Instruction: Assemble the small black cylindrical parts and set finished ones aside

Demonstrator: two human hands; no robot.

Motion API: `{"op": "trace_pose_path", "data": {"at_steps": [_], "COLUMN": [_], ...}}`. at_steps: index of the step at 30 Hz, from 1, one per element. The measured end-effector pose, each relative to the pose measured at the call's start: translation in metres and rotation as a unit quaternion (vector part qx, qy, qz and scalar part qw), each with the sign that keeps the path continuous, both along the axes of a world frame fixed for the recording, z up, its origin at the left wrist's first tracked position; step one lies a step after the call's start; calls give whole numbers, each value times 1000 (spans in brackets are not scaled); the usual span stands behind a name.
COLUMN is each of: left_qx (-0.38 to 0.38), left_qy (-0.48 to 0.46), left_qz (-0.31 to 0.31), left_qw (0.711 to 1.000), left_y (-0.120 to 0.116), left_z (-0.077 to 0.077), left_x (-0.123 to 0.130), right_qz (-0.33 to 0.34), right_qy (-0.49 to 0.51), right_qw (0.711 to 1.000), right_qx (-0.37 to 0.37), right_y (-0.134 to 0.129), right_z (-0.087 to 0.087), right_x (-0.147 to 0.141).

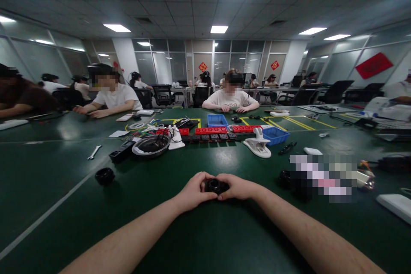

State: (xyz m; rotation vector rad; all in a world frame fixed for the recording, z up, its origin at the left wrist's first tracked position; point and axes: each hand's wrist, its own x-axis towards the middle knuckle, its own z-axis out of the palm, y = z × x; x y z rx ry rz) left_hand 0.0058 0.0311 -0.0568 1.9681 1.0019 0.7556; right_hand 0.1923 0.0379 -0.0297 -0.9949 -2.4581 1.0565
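A small black part with a round opening (213, 186) is held between both hands, low over the green table (205, 231). My left hand (196, 189) grips its left side, thumb in front and fingers behind. On its right side, my right hand (236, 187) closes round it in the same way. The thumb tips nearly meet in front of the part. Its lower side and the far fingertips are hidden. Another black round part (105, 176) stands on the table to the left of my hands.
Beyond my hands lie a metal bowl (150, 146), red and black power strips (211, 130), a white clip base (257, 144) and blue baskets (275, 135). A wrench (94, 152) lies left. Blurred items and a white case (396, 206) are right. People sit across the table.
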Motion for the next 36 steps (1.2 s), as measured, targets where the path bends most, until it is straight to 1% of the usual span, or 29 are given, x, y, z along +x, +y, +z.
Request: {"op": "trace_pose_path", "data": {"at_steps": [4,11,13,15,17,18,20,22,24,26,28,32,36], "left_qx": [-1,-10,-11,-8,-3,1,13,22,22,18,19,16,1], "left_qy": [0,-1,1,4,7,9,15,22,27,29,26,15,16], "left_qz": [-4,-8,-5,12,41,60,93,113,111,88,57,9,-10], "left_qw": [1000,1000,1000,1000,999,998,995,993,993,996,998,1000,1000], "left_y": [-1,-2,-3,-5,-8,-10,-13,-15,-14,-12,-9,-4,-4], "left_z": [2,5,5,5,5,6,7,9,9,8,6,5,7], "left_x": [0,0,1,3,5,7,9,10,9,7,5,1,0], "right_qz": [-1,5,-2,-21,-57,-81,-136,-178,-188,-161,-118,-34,17], "right_qy": [7,4,6,-1,-29,-51,-102,-148,-168,-153,-115,-50,-14], "right_qw": [1000,999,1000,1000,998,995,979,956,944,952,969,993,1000], "right_qx": [-23,-31,-31,-23,8,37,112,178,213,210,186,102,21], "right_y": [3,6,6,5,2,0,-4,-8,-10,-11,-10,-5,1], "right_z": [-2,-7,-7,-8,-10,-12,-16,-19,-20,-17,-12,-2,1], "right_x": [1,4,4,1,-3,-6,-12,-16,-18,-17,-13,-3,2]}}
